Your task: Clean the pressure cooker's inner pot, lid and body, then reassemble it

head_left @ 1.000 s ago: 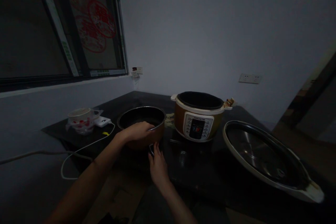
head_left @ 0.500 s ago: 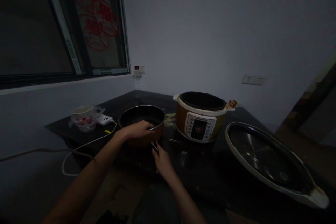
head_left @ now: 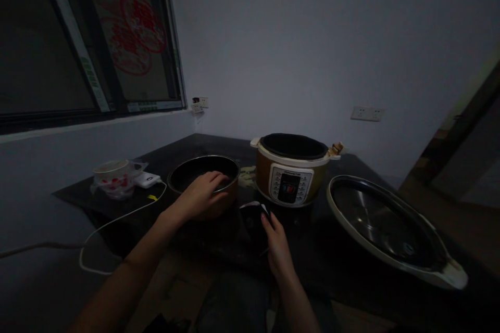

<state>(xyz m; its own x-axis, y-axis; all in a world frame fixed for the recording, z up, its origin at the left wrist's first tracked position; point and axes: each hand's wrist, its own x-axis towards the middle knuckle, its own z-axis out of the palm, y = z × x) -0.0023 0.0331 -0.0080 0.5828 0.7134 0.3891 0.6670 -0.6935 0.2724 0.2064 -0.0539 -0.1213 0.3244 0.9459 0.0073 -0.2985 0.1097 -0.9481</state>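
Note:
A round pot (head_left: 224, 203) with a brownish outside and dark inside stands near the table's front left. My left hand (head_left: 203, 191) lies over its near rim, with the fingers reaching inside and the thumb lower, closed around the edge. To the pot's right, my right hand (head_left: 276, 239) is closed on a dark object with a pale upper edge (head_left: 252, 216); its kind is too dim to make out. Behind that stands a brown and white electric cooker (head_left: 263, 177), uncovered, its dark inner bowl showing. An oval lid (head_left: 385, 218) with a pale rim lies at the right.
On the left, a white cup in a plastic bag (head_left: 117, 182) stands beside a white charger (head_left: 147, 179), whose cable (head_left: 117, 220) hangs over the black table's (head_left: 183, 144) edge. A pale patterned item (head_left: 247, 177) lies between pot and cooker. Wall and window bound the back and left.
My right hand has moved right, away from the pot, with the dark object in it. My left hand has its fingers more raised at the rim. The view has shifted slightly right.

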